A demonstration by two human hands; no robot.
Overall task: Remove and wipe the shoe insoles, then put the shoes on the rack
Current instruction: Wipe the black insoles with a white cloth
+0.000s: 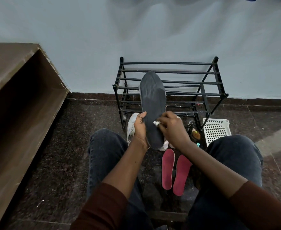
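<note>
- Insole [152, 103], dark grey, stands upright in front of the rack [169, 87], its heel end grasped by the left hand [139, 128].
- Right hand [171, 125] pinches a small white wipe [156, 123] against the insole.
- Two red insoles [174, 171] lie on the floor [53, 155] between the knees.
- White shoe [131, 127] sits behind the left hand.
- White basket [217, 130] stands beside the rack.

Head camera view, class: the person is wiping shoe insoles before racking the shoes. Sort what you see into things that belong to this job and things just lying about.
Belongs to the job:
dark insole, held by left hand
small white wipe, pinched by right hand
two pink insoles
white shoe
black rack

Lying about:
white basket
brown cabinet
</note>
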